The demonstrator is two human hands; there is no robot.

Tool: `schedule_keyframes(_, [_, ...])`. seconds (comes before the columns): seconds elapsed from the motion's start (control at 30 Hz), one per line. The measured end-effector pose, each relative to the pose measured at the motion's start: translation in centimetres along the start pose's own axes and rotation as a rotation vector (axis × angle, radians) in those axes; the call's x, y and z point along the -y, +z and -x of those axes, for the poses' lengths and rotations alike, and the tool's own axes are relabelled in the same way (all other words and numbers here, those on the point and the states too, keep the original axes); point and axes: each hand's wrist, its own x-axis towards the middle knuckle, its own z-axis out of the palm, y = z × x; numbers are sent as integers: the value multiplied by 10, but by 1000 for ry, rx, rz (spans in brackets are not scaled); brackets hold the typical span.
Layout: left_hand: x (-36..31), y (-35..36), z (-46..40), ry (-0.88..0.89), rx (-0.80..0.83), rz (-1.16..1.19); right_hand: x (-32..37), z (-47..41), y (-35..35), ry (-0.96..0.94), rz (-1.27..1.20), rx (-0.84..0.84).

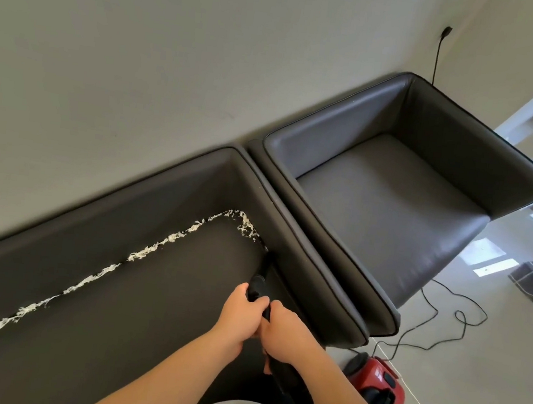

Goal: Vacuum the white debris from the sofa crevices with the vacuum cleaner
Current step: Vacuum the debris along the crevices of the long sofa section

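Both hands, left hand (242,315) and right hand (286,333), clasp the rigid black vacuum nozzle (257,288), its tip beyond them toward light, loose white debris (153,248).

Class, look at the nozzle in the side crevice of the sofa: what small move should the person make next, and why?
Probably slide the nozzle forward along the side crevice into the corner. Both the left hand and right hand grip it, and the white debris lies just ahead, unvacuumed.
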Motion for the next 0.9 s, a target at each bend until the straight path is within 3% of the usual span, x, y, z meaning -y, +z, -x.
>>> schedule_keyframes(0.27, [-1,-2,2,50,-18,-1,6,8,-8,-16,-25,-20])
schedule_keyframes(0.53, [2,-4,5,25,62,8,12,18,-11,-28,194,16])
schedule_keyframes(0.9, [28,-13,-4,-44,95,8,5,7,23,40,146,46])
